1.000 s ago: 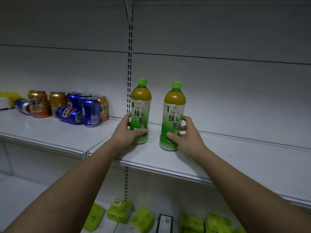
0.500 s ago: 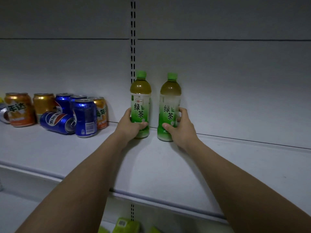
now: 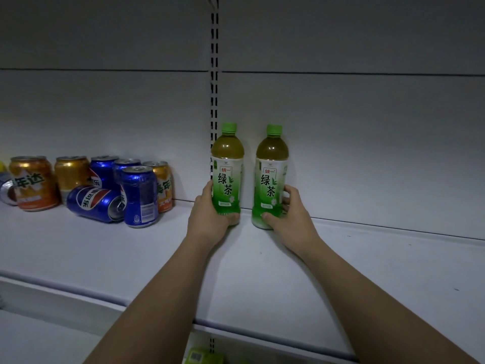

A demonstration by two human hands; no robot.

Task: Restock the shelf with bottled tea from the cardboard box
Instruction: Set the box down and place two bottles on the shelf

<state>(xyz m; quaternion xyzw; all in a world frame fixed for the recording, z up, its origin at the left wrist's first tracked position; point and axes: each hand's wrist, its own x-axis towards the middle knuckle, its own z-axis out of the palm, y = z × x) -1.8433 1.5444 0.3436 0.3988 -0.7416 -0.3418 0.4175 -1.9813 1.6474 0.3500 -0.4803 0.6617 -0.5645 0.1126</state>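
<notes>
Forearms, both bare, reach up from the bottom edge across the white metal shelf (image 3: 341,271), whose front lip runs along the near side. Below that lip, a sliver of a green package (image 3: 203,356) shows on a lower level, too cut off to identify. Left hand (image 3: 210,219) grips the lower part of the left green-capped clear plastic bottle of green tea (image 3: 227,174), thumb across the front near its base, fingers wrapped behind. Right hand (image 3: 288,216) grips the right green-capped plastic green tea bottle (image 3: 271,177) the same way, thumb low on the front, fingers curled round the right side. Both bottles upright, bases at the shelf surface at the very back, near each other with a small gap, white-and-green labels facing the camera. Off to the left, well apart from the bottles, a cluster of orange and blue drink cans (image 3: 86,185) sits near the back; one blue can lies on its side, the others stand. Behind everything, the grey back panel (image 3: 367,127) and a slotted vertical upright strip (image 3: 214,74) rising just behind the left bottle.
</notes>
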